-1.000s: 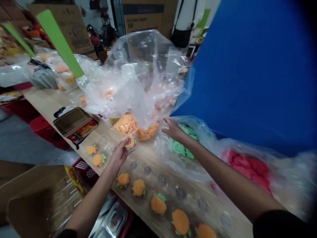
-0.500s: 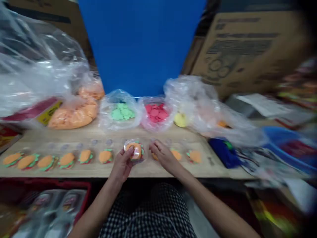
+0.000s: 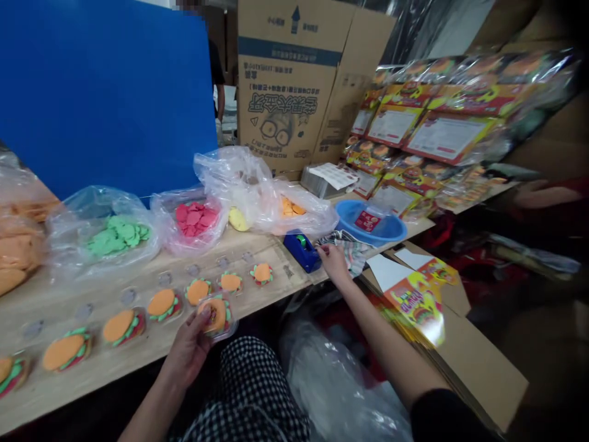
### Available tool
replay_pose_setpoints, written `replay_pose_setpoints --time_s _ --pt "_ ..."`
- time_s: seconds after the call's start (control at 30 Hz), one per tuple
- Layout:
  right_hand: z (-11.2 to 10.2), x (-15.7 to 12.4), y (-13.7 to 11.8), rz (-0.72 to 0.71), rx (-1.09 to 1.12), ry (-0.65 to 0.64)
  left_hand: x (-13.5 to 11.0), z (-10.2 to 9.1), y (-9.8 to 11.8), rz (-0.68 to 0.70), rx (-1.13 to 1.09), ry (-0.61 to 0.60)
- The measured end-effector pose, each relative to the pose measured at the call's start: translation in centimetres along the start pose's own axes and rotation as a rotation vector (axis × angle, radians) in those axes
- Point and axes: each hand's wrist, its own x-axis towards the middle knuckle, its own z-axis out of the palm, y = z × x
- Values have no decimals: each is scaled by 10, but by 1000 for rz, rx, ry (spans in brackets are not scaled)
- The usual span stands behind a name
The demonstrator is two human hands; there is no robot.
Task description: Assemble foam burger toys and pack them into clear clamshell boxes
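Observation:
My left hand (image 3: 191, 347) is closed on a clear plastic case (image 3: 217, 314) with a burger-shaped piece inside, thumb across its top, just over the table's front edge. The piece has an orange bun with green and red layers. My right hand (image 3: 334, 263) reaches out to the right, fingertips pinched at the near end of a blue tape dispenser (image 3: 301, 250) with a green roll. Whatever is between those fingertips is too small to make out. More orange-bunned burger pieces (image 3: 118, 325) lie in clear cases in a row along the table (image 3: 276, 294).
Plastic bags of green pieces (image 3: 120, 234), red pieces (image 3: 197, 219) and orange pieces (image 3: 291, 207) line the back. A blue basin (image 3: 391, 232) stands right of the dispenser. Beyond are a large carton (image 3: 294, 92) and stacked printed boxes (image 3: 414, 123). Printed cardboard (image 3: 421, 301) lies lower right.
My view has swung to the right. The right hand has gone from the row of burger pieces to the tape dispenser. The left hand still holds the cased burger.

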Motion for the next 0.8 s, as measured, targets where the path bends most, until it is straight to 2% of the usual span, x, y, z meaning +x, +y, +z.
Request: replay_pose_setpoints --time_s 0.13,0.23,0.33,0.47,0.6,0.8 --pt "1 32 7 109 34 -151 7 12 0 2 18 -8" --pt "4 40 12 183 80 -250 10 16 -2 5 17 3" --pt "5 39 17 239 177 -296 12 17 -5 -2 21 5" --pt "5 29 23 282 409 -276 15 15 -9 -14 24 -22" --pt "9 10 29 267 644 -229 18 15 -13 -23 8 -29" --pt "24 -16 46 223 840 -145 21 23 -9 -6 -82 5"
